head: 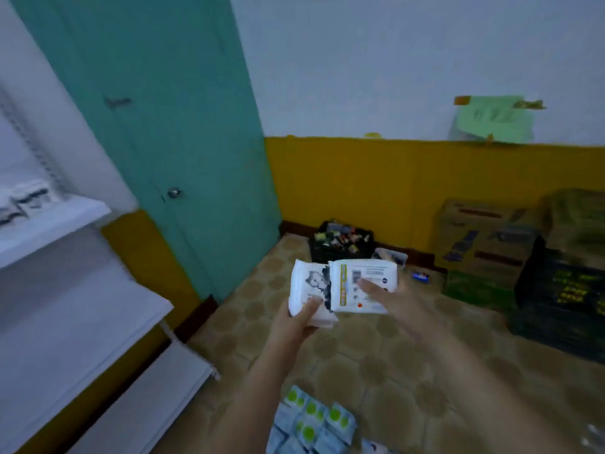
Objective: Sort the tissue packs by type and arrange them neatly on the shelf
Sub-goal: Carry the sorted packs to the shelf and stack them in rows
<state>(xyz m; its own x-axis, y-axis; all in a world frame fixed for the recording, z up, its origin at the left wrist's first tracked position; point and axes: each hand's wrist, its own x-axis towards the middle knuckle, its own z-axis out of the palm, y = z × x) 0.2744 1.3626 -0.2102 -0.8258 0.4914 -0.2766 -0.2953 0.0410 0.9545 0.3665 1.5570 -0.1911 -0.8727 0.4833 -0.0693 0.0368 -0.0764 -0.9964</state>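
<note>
Two white tissue packs are held up in mid-air over a patterned tile floor, in front of a teal door. The left hand is extended from a bare forearm rising out of the lower middle of the view, its thumb curled over the near corner of a pack printed with a black-and-white cat, which is gripped from below. The right hand is reached in from the lower right, blurred, with its fingers laid fairly straight across the face of a second pack bearing a barcode; whether that pack is clasped from behind cannot be told. The barcode pack is overlapped onto the right edge of the cat pack, the two touching.

More tissue packs with green dots are seen heaped on the floor at the bottom edge of the view, below the forearms. A white shelf unit is stood along the left, and a few packs are lined up on its upper board near the back. A black crate and cardboard boxes are set against the yellow-and-white wall.
</note>
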